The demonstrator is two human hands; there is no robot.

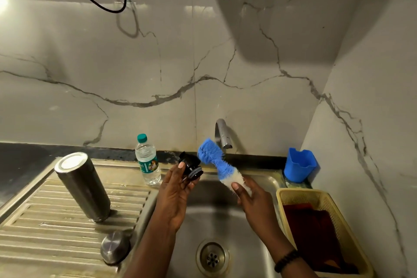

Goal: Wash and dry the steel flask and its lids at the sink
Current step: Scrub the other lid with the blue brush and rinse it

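Our single head-worn wide-angle view, looking forward and steeply down from where we stand at the sink (266, 183), facing the marble wall (158, 63), close over both hands, draining board (45, 221) to our left, basket (325, 198) at our right

Over the sink (266, 183), the left hand (174, 192) holds a black inner lid (190, 165) and the right hand (252, 198) grips a blue-and-white bottle brush (214, 160). On the left drainboard (33, 221) the steel flask (82, 187) stands upside down, with a steel cap (115, 246) nearer.
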